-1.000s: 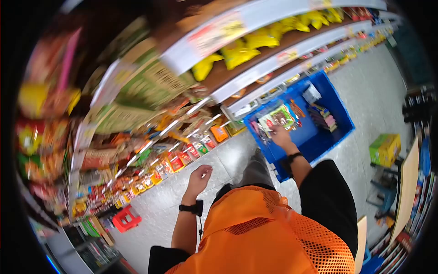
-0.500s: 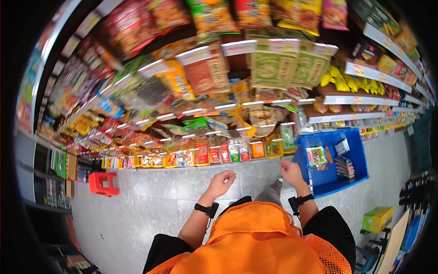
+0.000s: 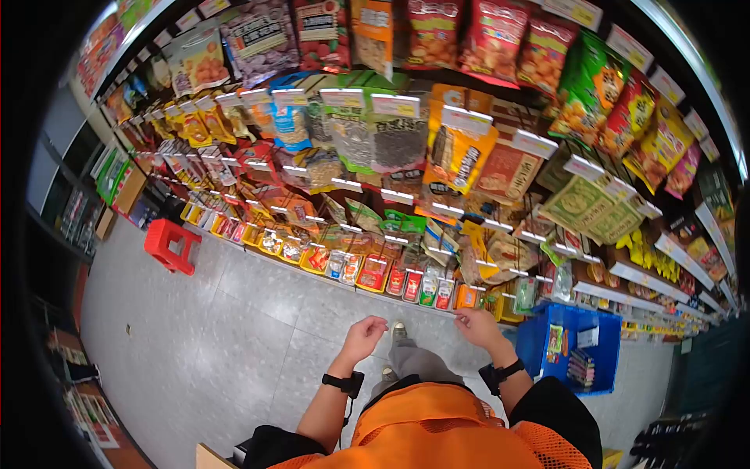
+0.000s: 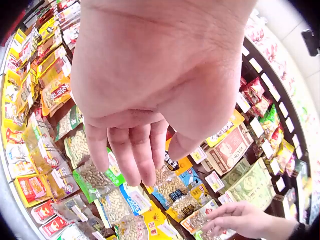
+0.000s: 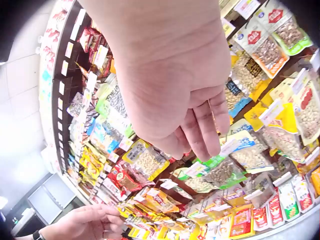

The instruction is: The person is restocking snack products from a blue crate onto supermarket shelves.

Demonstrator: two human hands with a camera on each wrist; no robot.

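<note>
My left hand (image 3: 365, 338) hangs in front of the snack shelves, fingers loosely bent and holding nothing. In the left wrist view its fingers (image 4: 131, 150) point down over bags of nuts or seeds behind them. My right hand (image 3: 478, 327) is level with it, also bare, near the bottom row of small packs. The right wrist view has its fingers (image 5: 202, 130) relaxed, with a green-edged bag (image 5: 225, 172) beyond them. Right of that hand, a blue crate (image 3: 531, 340) on the floor holds a green packet (image 3: 555, 338), a white box (image 3: 587, 337) and a stack of small packs (image 3: 580, 369).
Tiered shelves curve across the front, hung with bagged snacks such as a pouch of dark seeds (image 3: 398, 141) and a green paper pack (image 3: 591, 209). White price tags (image 3: 341, 98) line their edges. A red plastic stool (image 3: 172, 245) stands on the tiled floor (image 3: 242, 328) at left.
My right hand has come out of the crate, empty, and drawn back before the shelves. The view has swung left, so the crate now appears farther right and lower. The left hand stays empty.
</note>
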